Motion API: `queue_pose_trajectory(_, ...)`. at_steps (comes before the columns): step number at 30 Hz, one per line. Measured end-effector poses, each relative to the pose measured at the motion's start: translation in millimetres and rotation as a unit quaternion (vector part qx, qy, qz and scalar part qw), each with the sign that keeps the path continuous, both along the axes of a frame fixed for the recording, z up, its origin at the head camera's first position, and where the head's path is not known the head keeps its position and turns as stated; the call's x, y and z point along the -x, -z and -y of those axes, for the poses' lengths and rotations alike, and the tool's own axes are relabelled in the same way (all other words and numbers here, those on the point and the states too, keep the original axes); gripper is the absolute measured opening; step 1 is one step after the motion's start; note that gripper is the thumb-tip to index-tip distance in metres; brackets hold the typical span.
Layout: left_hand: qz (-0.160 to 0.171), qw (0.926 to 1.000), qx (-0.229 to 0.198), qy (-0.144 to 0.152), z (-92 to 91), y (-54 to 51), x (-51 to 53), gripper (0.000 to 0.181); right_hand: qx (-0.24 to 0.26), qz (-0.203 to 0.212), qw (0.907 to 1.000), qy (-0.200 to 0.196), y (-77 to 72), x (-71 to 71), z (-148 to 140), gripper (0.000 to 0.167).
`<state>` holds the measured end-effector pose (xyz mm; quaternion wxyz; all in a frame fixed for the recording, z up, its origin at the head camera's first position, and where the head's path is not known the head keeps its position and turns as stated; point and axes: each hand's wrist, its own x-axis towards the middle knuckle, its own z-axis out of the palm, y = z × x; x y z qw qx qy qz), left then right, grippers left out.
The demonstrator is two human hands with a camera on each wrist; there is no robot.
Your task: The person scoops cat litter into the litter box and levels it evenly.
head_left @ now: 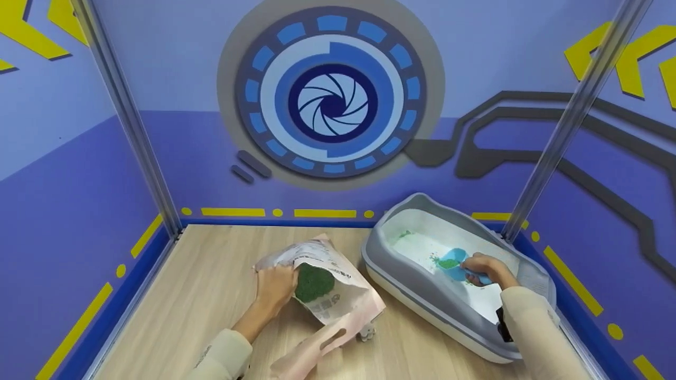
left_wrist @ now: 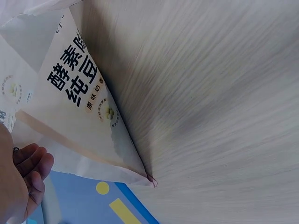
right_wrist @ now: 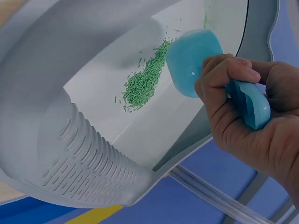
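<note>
In the head view my left hand point(head_left: 277, 287) grips the edge of a pale pink and white printed bag point(head_left: 359, 309), its mouth gaping towards me. Dark green pellets point(head_left: 315, 282) lie inside it. The left wrist view shows the curled fingers point(left_wrist: 32, 163) by the bag's printed side point(left_wrist: 84, 126). My right hand point(head_left: 488, 270) holds a light blue scoop point(right_wrist: 191, 60) by its handle, above the floor of a grey and white litter box point(head_left: 417, 293). A small heap of green pellets point(right_wrist: 142, 86) lies on that white floor; some pellets show at the scoop's bowl in the head view.
The litter box stands at the right of the wooden table point(head_left: 211, 264), against the back wall. Its slotted, ribbed step point(right_wrist: 88, 163) is at one end. A small grey object point(head_left: 366, 331) sits partly under the bag. Metal posts point(head_left: 127, 121) and printed panels enclose the table.
</note>
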<state>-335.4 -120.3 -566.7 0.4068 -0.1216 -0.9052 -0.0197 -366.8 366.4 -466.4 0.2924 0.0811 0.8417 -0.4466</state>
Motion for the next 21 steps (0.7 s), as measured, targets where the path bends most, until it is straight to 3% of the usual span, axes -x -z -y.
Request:
queue_pose_trajectory(4, -0.001, 1.0, 0.002, -0.002, -0.5, -0.2, -0.1, 0.041, -0.022, -0.006, 0.9997, 0.002, -0.2, -4.0, 0, 0.015)
queue_pose_trajectory(9, -0.018, 0.9997, 0.014, -0.005, 0.3, 0.2, -0.4, 0.041, -0.038, -0.013, 0.9992, 0.007, -1.2, -8.6, -2, 0.034)
queue_pose_trajectory(15, -0.038, 0.9991, 0.018, -0.001, 0.8, 1.0, -0.1, 0.041, -0.063, -0.018, 0.9977, 0.017, -3.2, -12.5, -9, 0.039)
queue_pose_trajectory(21, -0.024, 0.9996, 0.017, 0.002, 1.3, -0.5, -1.5, 0.04, -0.117, -0.032, 0.9926, 0.006, -5.3, -18.0, -16, 0.043)
